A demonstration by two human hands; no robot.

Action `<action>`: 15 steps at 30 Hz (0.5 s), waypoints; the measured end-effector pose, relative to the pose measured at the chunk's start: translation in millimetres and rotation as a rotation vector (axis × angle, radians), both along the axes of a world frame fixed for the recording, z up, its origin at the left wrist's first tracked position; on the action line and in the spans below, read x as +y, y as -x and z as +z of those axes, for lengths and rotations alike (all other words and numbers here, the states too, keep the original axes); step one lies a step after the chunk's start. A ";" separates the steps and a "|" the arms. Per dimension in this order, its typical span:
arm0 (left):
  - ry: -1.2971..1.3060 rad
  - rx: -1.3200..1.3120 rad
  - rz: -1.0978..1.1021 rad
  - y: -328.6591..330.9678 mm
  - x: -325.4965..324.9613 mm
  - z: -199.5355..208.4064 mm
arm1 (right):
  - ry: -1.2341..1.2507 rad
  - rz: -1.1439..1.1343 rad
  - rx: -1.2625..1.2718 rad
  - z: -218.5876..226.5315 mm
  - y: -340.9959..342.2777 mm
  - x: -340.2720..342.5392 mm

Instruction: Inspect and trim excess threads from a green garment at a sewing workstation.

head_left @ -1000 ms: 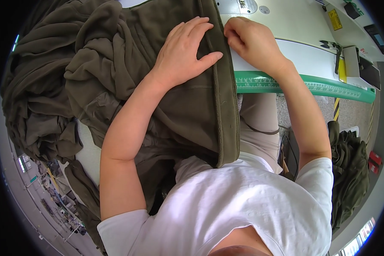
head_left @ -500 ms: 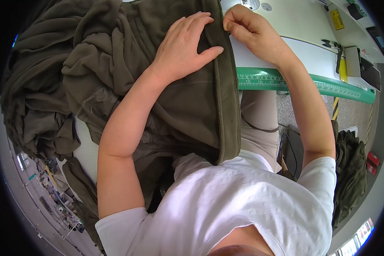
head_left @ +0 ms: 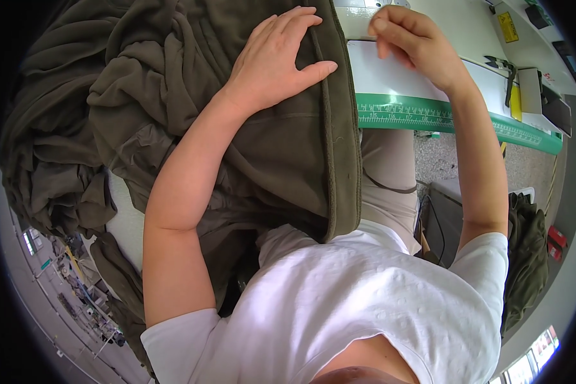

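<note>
A large dark olive-brown fleece garment (head_left: 275, 153) spreads over the table and hangs onto my lap, its stitched placket band (head_left: 345, 173) running down its right edge. My left hand (head_left: 272, 64) lies flat on the cloth with fingers stretched, the thumb reaching the inner seam of the band. To the right of that edge, my right hand (head_left: 411, 41) is raised over the white table, apart from the garment. Its thumb and forefinger are drawn together in a pinch. Anything between those fingertips is too small to make out.
Along the table's front edge runs a green measuring strip (head_left: 403, 110) with white markings. Thread snips (head_left: 500, 63) and a grey box (head_left: 541, 96) are at the right. Folds of the same cloth pile up at left. More dark fabric (head_left: 525, 256) hangs at lower right.
My right hand has let go of the band's edge and moved right, away from the garment. My left hand stays flat on the cloth, nearly in place.
</note>
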State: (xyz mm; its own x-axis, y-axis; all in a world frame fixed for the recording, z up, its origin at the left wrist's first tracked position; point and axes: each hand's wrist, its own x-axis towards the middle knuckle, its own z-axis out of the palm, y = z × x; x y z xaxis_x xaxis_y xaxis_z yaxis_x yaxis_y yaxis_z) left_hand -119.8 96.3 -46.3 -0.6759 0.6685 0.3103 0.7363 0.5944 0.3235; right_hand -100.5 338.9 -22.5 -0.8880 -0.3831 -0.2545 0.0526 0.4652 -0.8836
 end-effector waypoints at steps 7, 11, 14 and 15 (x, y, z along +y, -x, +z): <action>0.026 0.022 0.001 -3.6 1.5 0.9 | 0.170 -0.186 0.002 0.6 -83.9 24.3; 0.036 0.033 -0.004 -3.6 0.3 -0.1 | 0.192 -0.247 0.060 -6.7 -119.6 47.3; 0.027 0.133 -0.023 -4.8 0.7 0.7 | 0.212 -0.353 0.106 -10.0 -130.1 64.8; 0.027 0.130 -0.027 -6.7 1.7 3.7 | 0.220 -0.426 0.121 -10.0 -131.6 69.2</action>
